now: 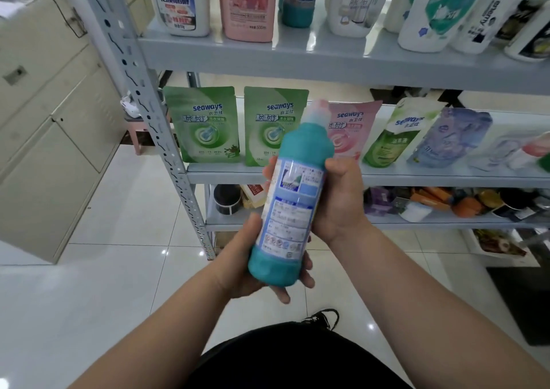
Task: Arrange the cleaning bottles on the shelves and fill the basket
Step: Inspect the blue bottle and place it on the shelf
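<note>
Our L hand [247, 266] & R hand [342, 201] fingers grip teal bottle [293, 198] | risk: tilted cap could clip shelf edge [297, 61] at 12 o'clock

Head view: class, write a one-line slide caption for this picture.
A teal bottle, tilted, gripped by the left hand and right hand before a shelf of pouches.

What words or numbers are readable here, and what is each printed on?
"seaways": left green pouch, second green pouch, pink pouch, green-and-white pouch.
"500m": pink bottle, upper shelf.
"活力28", cropped at the top: white bottle, upper shelf.
Teal bottle, held by left hand and right hand: label print too blurred to read.
</note>
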`<state>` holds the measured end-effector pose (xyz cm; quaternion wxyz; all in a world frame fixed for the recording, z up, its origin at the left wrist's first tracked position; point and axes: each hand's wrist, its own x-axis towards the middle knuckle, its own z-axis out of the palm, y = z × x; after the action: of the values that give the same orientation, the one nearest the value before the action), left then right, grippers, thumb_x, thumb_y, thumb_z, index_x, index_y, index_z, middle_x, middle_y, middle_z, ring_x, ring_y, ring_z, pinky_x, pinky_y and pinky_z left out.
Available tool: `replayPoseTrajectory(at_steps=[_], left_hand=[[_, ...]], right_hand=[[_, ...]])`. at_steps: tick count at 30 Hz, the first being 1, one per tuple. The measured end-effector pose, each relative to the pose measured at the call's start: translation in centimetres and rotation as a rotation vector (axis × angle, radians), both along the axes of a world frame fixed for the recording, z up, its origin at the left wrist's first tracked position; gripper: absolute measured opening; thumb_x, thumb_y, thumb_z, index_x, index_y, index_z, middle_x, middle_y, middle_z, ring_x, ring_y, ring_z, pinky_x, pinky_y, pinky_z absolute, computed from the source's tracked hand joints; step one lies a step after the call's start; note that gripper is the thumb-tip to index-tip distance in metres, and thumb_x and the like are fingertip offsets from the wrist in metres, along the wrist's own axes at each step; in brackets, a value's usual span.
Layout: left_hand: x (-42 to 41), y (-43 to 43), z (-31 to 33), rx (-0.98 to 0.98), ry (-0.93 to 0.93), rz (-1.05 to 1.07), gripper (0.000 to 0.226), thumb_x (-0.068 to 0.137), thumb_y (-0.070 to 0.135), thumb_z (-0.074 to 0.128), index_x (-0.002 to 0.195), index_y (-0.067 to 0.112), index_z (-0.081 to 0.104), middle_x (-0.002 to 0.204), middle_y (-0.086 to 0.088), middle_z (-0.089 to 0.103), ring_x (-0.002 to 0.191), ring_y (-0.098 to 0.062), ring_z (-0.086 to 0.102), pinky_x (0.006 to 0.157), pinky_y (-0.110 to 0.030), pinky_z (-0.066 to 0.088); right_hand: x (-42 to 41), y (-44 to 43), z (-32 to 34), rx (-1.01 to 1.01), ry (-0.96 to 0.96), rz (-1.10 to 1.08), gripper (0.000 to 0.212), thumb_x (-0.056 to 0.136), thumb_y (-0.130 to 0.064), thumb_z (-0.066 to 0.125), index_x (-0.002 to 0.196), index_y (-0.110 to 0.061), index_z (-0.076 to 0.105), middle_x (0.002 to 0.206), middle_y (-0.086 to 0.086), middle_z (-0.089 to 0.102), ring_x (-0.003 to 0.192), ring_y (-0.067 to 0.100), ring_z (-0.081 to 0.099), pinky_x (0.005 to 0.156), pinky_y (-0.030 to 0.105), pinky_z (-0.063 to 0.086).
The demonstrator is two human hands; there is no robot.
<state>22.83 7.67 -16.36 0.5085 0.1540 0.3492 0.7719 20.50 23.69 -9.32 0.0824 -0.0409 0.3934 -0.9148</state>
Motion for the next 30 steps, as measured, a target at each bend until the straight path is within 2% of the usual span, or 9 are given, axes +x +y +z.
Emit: replayPoseTrajectory(at_steps=[3,6,9,11,15,20,22,25,30], left_hand=[[0.0,1.0,1.8,0.032,-0.097,0.062,0.081,0.077,0.079,0.061,0.125,0.013,0.066,0.104,-0.021,0.069,0.090,-0.038,0.071,0.052,-0.036,0.062],[-0.9,1.3,3.9,-0.193,-0.013,0.360,0.073,0.083,0.080,0.036,0.112,0.026,0.075,0.100,-0.019,0.074,0.085,-0.037,0.074,0.047,-0.034,0.058],[-2.3,1.9,5.1,-0.337,0.170,0.647,0.044,0.097,0.067,0.040,0.111,0.041,0.073,0.111,-0.007,0.077,0.096,-0.033,0.076,0.057,-0.039,0.061],[-3.4,2.5,5.7,-0.307,0.284,0.705,0.033,0.105,0.048,0.040,0.127,0.042,0.065,0.121,-0.001,0.073,0.105,-0.029,0.073,0.069,-0.043,0.063],[-5.7,4.7,7.6,-0.211,0.294,0.713,0.047,0.101,0.036,0.049,0.148,0.040,0.047,0.142,0.000,0.062,0.123,-0.029,0.065,0.089,-0.060,0.057],[-11.3,8.5,11.6,-0.193,0.399,0.845,0.040,0.103,0.029,0.051,0.133,0.055,0.059,0.134,0.013,0.067,0.120,-0.018,0.067,0.084,-0.048,0.061],[-13.8,9.9,13.8,-0.241,0.531,0.867,0.041,0.100,0.032,0.049,0.122,0.065,0.061,0.131,0.019,0.067,0.120,-0.012,0.066,0.090,-0.047,0.059],[-17.6,11.6,17.0,-0.375,0.780,0.845,0.043,0.093,0.045,0.047,0.128,0.069,0.053,0.135,0.020,0.062,0.125,-0.008,0.061,0.103,-0.043,0.054],[-24.5,13.4,19.8,-0.710,1.136,1.021,0.055,0.103,0.035,0.042,0.156,0.045,0.029,0.135,0.007,0.054,0.125,-0.014,0.050,0.109,-0.042,0.042]], right_hand=[[-1.2,-0.1,1.0,0.081,-0.018,-0.026,0.070,0.067,-0.043,0.065,0.121,0.002,0.062,0.105,0.018,0.071,0.099,0.032,0.070,0.089,0.043,0.055],[-2.0,0.7,1.6,0.237,-0.046,-0.095,0.062,0.090,-0.037,0.055,0.138,0.001,0.052,0.112,0.016,0.068,0.101,0.029,0.067,0.087,0.043,0.057],[-2.1,1.3,0.6,0.429,0.028,-0.129,0.050,0.099,-0.038,0.056,0.145,-0.020,0.051,0.130,0.007,0.069,0.119,0.026,0.067,0.100,0.049,0.055],[-2.4,1.4,0.2,0.469,0.050,-0.151,0.050,0.102,-0.042,0.051,0.149,-0.025,0.047,0.138,0.004,0.065,0.128,0.025,0.063,0.107,0.051,0.051],[-4.8,3.4,1.7,0.431,0.049,-0.225,0.055,0.100,-0.041,0.048,0.152,-0.024,0.046,0.146,0.005,0.061,0.136,0.025,0.056,0.117,0.056,0.040],[-9.3,7.3,5.6,0.652,0.330,-0.156,0.066,0.096,-0.025,0.062,0.153,-0.047,0.037,0.150,-0.010,0.056,0.140,0.015,0.052,0.114,0.041,0.044],[-11.5,8.8,7.2,0.695,0.415,-0.173,0.076,0.093,-0.019,0.068,0.153,-0.050,0.033,0.148,-0.010,0.057,0.137,0.014,0.054,0.109,0.036,0.049],[-14.7,10.9,9.0,0.655,0.439,-0.263,0.086,0.089,-0.022,0.076,0.157,-0.045,0.028,0.145,-0.004,0.060,0.135,0.020,0.058,0.110,0.053,0.047],[-19.8,14.3,10.4,0.721,0.511,-0.467,0.095,0.077,-0.026,0.085,0.150,-0.054,0.030,0.142,-0.004,0.062,0.129,0.017,0.062,0.104,0.048,0.054]])
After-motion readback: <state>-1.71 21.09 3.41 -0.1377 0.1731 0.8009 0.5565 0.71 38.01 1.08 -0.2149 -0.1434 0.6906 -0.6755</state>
